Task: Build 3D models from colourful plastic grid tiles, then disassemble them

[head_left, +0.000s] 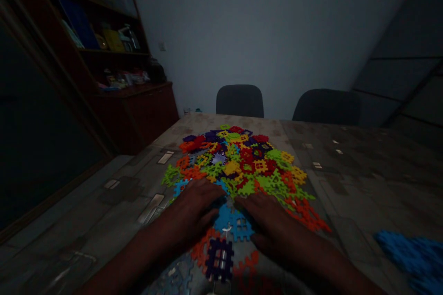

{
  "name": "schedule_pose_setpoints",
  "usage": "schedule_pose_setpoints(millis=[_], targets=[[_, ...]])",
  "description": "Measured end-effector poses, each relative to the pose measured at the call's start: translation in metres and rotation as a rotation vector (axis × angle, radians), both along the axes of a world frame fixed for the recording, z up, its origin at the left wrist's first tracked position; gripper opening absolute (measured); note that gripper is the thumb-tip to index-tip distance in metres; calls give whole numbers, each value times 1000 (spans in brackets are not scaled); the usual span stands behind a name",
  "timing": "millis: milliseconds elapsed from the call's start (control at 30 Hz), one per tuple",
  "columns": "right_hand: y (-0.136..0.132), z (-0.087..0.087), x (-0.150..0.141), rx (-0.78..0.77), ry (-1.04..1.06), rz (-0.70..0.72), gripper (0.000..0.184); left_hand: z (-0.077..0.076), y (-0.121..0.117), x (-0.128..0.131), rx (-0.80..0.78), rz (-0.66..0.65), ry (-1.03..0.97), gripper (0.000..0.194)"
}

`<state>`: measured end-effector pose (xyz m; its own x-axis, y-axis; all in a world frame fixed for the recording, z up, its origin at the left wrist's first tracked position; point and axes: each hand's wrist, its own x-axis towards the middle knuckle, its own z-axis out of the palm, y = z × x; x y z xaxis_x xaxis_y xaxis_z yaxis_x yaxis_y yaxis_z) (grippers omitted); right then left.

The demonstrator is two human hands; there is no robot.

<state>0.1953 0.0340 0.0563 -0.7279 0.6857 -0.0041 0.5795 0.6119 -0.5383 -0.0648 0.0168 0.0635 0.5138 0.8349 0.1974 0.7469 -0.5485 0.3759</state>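
Observation:
A spread-out heap of plastic interlocking building pieces (247,166) in red, yellow, green, orange, purple and blue covers the middle of the table. My left hand (197,203) lies palm down at its near edge, fingers stretched out over blue and orange pieces. Opposite it, my right hand (266,216) rests palm down with its fingers extended near green ones. Between the hands are blue pieces, one of them a blue window-shaped piece (241,225). Closer to me lies a dark purple window piece (220,258) beside an orange piece (200,250). What lies under my palms is hidden.
A group of blue pieces (413,256) sits apart at the right on the patterned tabletop (349,170). Two dark chairs, one a grey-backed chair (240,100), stand behind the far edge. A wooden cabinet (145,106) with filled shelves is at the left. The room is dim.

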Motion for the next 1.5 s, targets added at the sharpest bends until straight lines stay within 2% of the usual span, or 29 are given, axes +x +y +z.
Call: schedule_pose_setpoints(millis=[167, 233, 367, 500, 633, 700, 767, 867, 933, 1100, 1233, 1300, 1500], targets=[[6, 8, 17, -71, -19, -17, 82, 2, -4, 4, -63, -24, 51, 36], [10, 9, 18, -83, 6, -46, 76, -2, -1, 3, -19, -17, 34, 39], [14, 8, 17, -43, -25, -123, 69, -17, 11, -2, 184, 133, 15, 39], [17, 9, 16, -41, -85, -141, 68, -27, 20, -1, 166, 247, 54, 53], [24, 9, 21, 8, -124, -130, 44, -31, 19, 5, 128, 234, 78, 63], [27, 8, 24, 27, -146, -127, 30, -30, 18, 6, 139, 209, 80, 60], [29, 8, 26, 31, -159, -115, 22, -26, 17, 7, 145, 175, 83, 48], [31, 12, 27, 32, -145, -108, 19, -19, 17, 9, 171, 114, 114, 27], [31, 16, 27, 34, -136, -109, 18, -15, 17, 11, 198, 88, 151, 22], [31, 15, 24, 41, -168, -98, 14, -12, 17, 15, 178, 120, 234, 25], [30, 9, 23, 47, -185, -94, 12, -14, 20, 16, 186, 171, 288, 9], [30, 7, 23, 48, -167, -100, 13, -16, 21, 16, 249, 168, 290, 12], [35, 12, 27, 61, -120, -89, 15, -18, 20, 12, 442, 114, 45, 17]])
